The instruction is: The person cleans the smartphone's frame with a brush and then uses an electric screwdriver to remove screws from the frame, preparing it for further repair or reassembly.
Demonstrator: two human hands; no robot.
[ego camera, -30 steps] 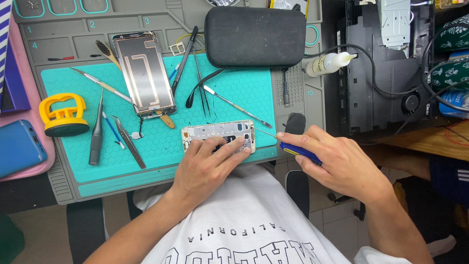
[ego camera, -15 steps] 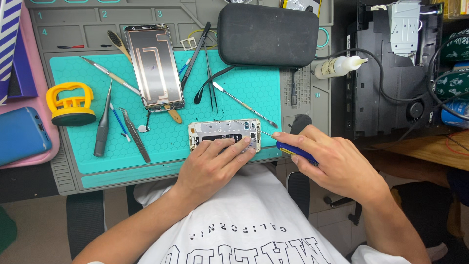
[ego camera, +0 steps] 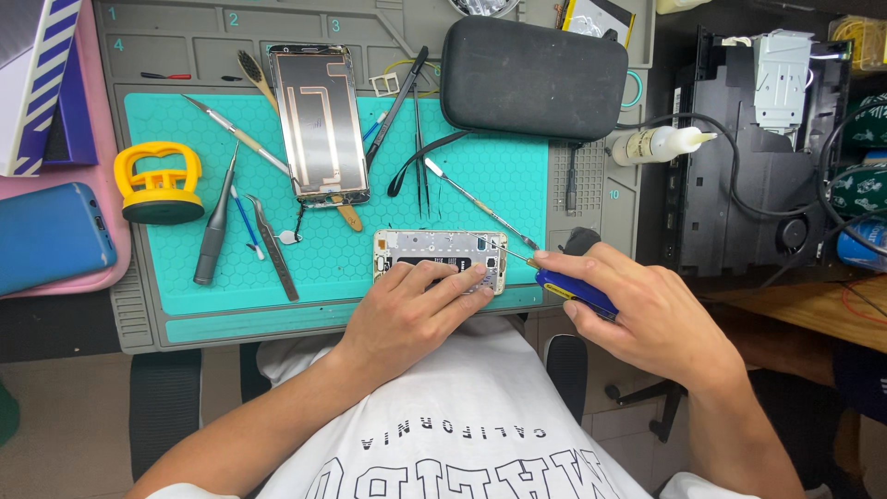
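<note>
An opened phone body (ego camera: 434, 250) with its insides showing lies near the front edge of the teal mat (ego camera: 333, 249). My left hand (ego camera: 411, 310) rests flat on it and pins it down with the fingers. My right hand (ego camera: 642, 314) grips a blue-handled screwdriver (ego camera: 571, 290); its thin tip touches the phone's right end. The detached screen panel (ego camera: 319, 125) lies face down further back on the mat.
Tweezers (ego camera: 271, 248), a spudger (ego camera: 476, 205), picks and a grey pen tool (ego camera: 214, 231) lie scattered on the mat. A yellow suction cup (ego camera: 159, 181) sits left, a blue phone (ego camera: 51, 236) beyond it. A dark case (ego camera: 531, 76) and small bottle (ego camera: 658, 143) sit at the back right.
The view has shifted a little. My right hand has brought the screwdriver tip in against the phone's right end. My left hand stays on the phone.
</note>
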